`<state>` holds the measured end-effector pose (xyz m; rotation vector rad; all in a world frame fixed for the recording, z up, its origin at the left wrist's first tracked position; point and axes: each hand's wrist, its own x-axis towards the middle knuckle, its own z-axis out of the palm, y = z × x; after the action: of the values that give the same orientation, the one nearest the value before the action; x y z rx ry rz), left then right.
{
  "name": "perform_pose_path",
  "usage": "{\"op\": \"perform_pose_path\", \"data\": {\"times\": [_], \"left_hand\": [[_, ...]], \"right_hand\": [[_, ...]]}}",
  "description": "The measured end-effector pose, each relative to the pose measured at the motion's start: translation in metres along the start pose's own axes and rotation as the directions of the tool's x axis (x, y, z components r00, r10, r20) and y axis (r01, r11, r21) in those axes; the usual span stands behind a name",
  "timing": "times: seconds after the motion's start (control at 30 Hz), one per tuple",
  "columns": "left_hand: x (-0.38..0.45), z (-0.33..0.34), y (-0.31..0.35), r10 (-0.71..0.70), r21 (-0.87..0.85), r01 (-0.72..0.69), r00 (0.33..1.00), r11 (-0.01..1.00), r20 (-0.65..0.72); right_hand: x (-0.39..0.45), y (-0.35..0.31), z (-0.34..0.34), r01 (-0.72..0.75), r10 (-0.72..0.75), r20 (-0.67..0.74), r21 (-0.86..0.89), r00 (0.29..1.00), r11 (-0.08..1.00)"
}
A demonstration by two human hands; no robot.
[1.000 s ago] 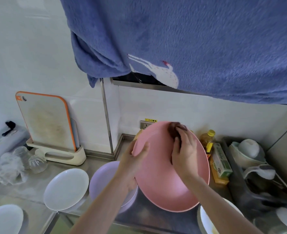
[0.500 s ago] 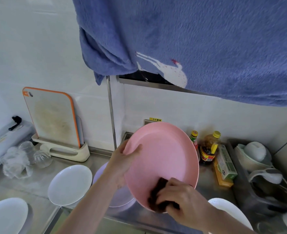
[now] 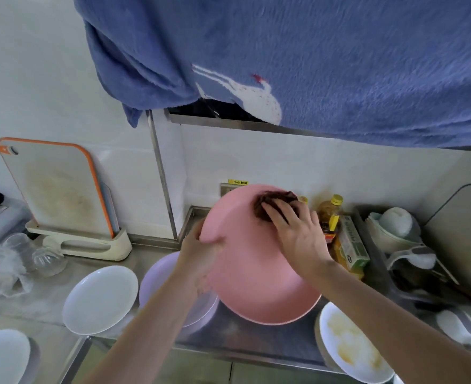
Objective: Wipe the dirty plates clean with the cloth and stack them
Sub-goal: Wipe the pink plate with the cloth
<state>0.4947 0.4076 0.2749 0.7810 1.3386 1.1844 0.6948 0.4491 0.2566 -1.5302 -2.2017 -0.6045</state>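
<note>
A large pink plate [image 3: 253, 275] is tilted up above the steel counter. My left hand [image 3: 201, 253] grips its left rim, thumb on the inner face. My right hand [image 3: 295, 231] presses a dark brown cloth [image 3: 270, 200] against the plate's upper part, fingers spread over the cloth. A lilac plate [image 3: 159, 275] lies on the counter under my left forearm. A clean white plate [image 3: 101, 299] lies to its left, another white plate [image 3: 2, 356] at the bottom left corner. A white plate [image 3: 350, 347] smeared with yellowish residue lies at the bottom right.
A blue towel [image 3: 312, 56] hangs overhead. An orange-edged cutting board [image 3: 54, 187] stands in a holder at left, with glass cups [image 3: 46, 259] beside it. Oil bottles [image 3: 331, 214] and a box [image 3: 353, 245] stand behind the plate. A dish rack [image 3: 411, 245] with bowls and spoons fills the right.
My right hand with the cloth swept from the plate's lower edge back up to its upper part. My left hand kept its hold on the left rim.
</note>
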Motion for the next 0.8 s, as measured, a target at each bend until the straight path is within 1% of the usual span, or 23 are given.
{"op": "perform_pose_path", "data": {"times": [0.07, 0.13, 0.23, 0.33, 0.43, 0.5, 0.57, 0.63, 0.7, 0.73, 0.8], "left_hand": [[0.004, -0.004, -0.005, -0.022, -0.021, 0.021, 0.999, 1.000, -0.037], [0.009, -0.007, -0.013, -0.047, -0.036, 0.046, 0.998, 0.998, -0.045], [0.016, -0.008, -0.022, -0.056, -0.046, 0.053, 0.996, 0.998, -0.070], [0.025, -0.008, -0.032, -0.060, -0.020, 0.059, 0.994, 0.998, -0.089], [0.032, -0.006, -0.044, -0.058, 0.031, 0.061, 0.994, 0.998, -0.091], [0.039, -0.004, -0.055, -0.076, 0.060, 0.080, 0.995, 0.995, -0.058], [0.049, -0.002, -0.068, -0.139, 0.049, 0.139, 0.990, 0.989, 0.003], [0.058, 0.001, -0.082, -0.178, 0.084, 0.175, 0.983, 0.981, 0.040], [0.066, 0.004, -0.095, -0.209, 0.123, 0.201, 0.976, 0.972, 0.064], [0.069, 0.005, -0.100, -0.228, 0.123, 0.218, 0.971, 0.968, 0.070], [0.072, 0.008, -0.111, -0.257, 0.120, 0.247, 0.963, 0.962, 0.078]], "right_hand": [[-0.020, 0.001, 0.008, -0.103, 0.105, 0.031, -0.049, 0.994, 0.993], [-0.044, -0.006, 0.011, -0.177, 0.181, 0.107, -0.047, 0.978, 0.983], [-0.077, -0.023, 0.013, -0.288, 0.271, 0.240, 0.037, 0.932, 0.957], [-0.104, -0.050, 0.014, -0.345, 0.281, 0.320, 0.164, 0.905, 0.924], [-0.116, -0.078, 0.014, -0.372, 0.258, 0.341, 0.331, 0.904, 0.867], [-0.118, -0.092, 0.015, -0.379, 0.230, 0.363, 0.422, 0.903, 0.824], [-0.121, -0.099, 0.018, -0.337, 0.141, 0.406, 0.467, 0.903, 0.817], [-0.128, -0.095, 0.023, -0.261, 0.038, 0.441, 0.457, 0.896, 0.850], [-0.140, -0.079, 0.028, -0.196, -0.025, 0.483, 0.402, 0.875, 0.894], [-0.147, -0.068, 0.029, -0.162, -0.052, 0.512, 0.365, 0.858, 0.917], [-0.163, -0.043, 0.027, -0.106, -0.087, 0.601, 0.279, 0.794, 0.954]]}}
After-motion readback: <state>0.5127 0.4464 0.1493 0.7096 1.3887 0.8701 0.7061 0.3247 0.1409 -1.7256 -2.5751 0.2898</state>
